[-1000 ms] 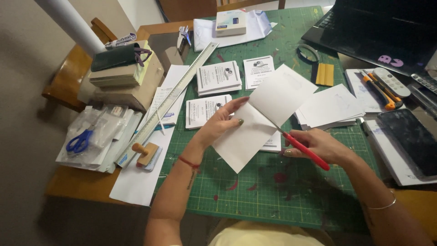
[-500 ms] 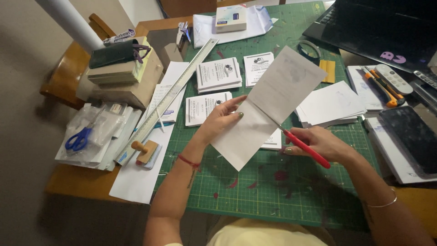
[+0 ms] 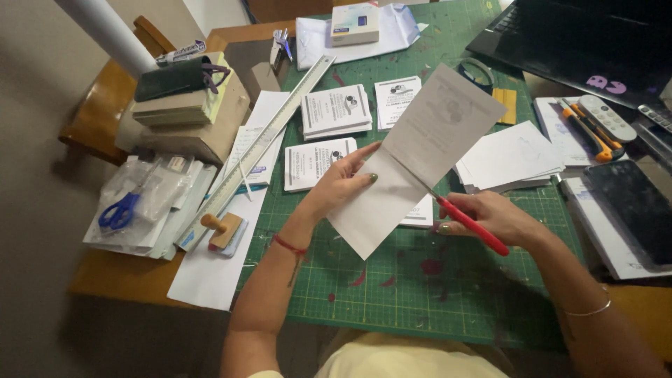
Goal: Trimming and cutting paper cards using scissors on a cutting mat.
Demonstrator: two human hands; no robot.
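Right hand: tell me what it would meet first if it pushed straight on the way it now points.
The right hand points up-left with the red-handled tool. The sheet of paper held by the left hand comes first; the tool's tip already touches it.

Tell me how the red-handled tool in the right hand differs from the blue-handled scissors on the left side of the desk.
The red-handled tool is gripped in the right hand, raised against the white sheet; the blue-handled scissors lie flat and untouched. The red-handled tool is bare; the blue-handled scissors sit among clear plastic sleeves. Handles differ: one red, one blue. Both lie over the same desk.
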